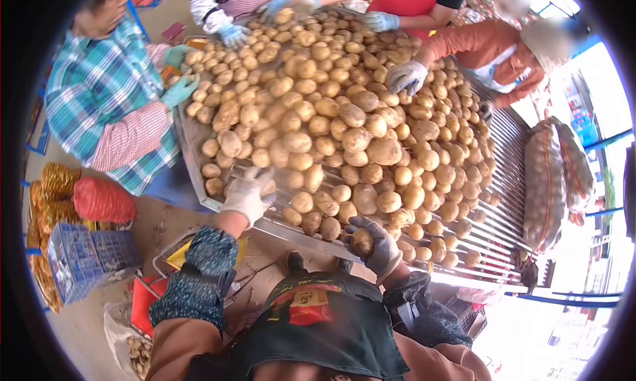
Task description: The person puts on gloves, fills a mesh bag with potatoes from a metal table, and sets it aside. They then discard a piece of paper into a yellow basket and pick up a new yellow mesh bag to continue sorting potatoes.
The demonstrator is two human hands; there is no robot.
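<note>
A broad pile of yellow-brown potatoes (318, 126) covers the metal sorting table (306, 243) in front of me. My left hand (246, 197), in a whitish glove, is at the table's near left edge. Its fingers are curled, and part of a potato shows beside the thumb; motion blurs it slightly. At the near edge, right of centre, my right hand (380, 248) wears a dark grey glove. Its fingers are closed around a potato (362, 240), which faces up toward me. Other potatoes lie close beside both hands.
Co-workers' gloved hands reach in from the left (179, 91), far side (381, 21) and right (407, 77). Slatted bars (507, 182) run along the right, near full mesh sacks (544, 185). A blue crate (86, 258), a red sack (103, 199) and a potato bag (138, 354) stand at lower left.
</note>
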